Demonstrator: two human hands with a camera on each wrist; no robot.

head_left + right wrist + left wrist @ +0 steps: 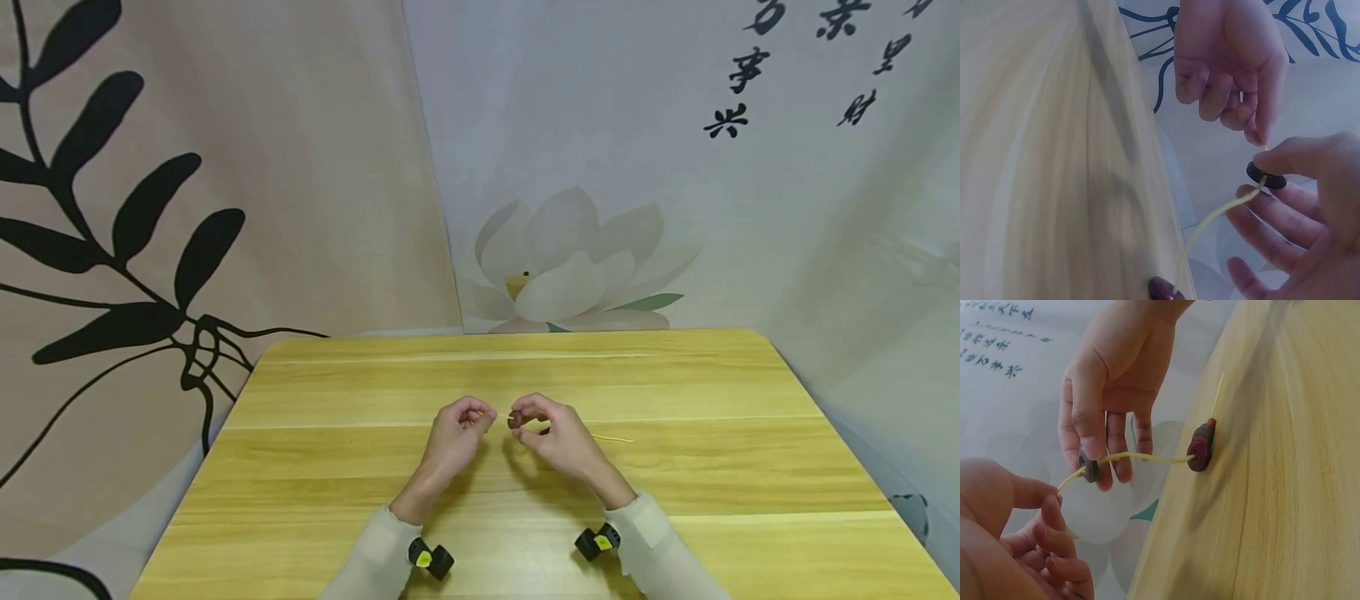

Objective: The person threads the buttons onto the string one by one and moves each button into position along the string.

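Note:
My left hand (453, 435) pinches one end of a yellow string (1147, 456) between thumb and forefinger. Facing it, my right hand (561, 440) holds a dark round button (1089, 465) by its edge with thumb and fingers. The string passes through this button, seen on both sides of it in the left wrist view. Farther along the same string, a small stack of dark red and grey-brown buttons (1200, 453) rests on the table. In the right wrist view, only a dark red button (1163, 289) of that stack shows at the bottom edge.
Both hands are above a light wooden table (337, 467). The string's far tail (615, 438) lies on the wood right of the right hand. Behind the table hang printed cloths (337, 167) with leaf, lotus and writing designs.

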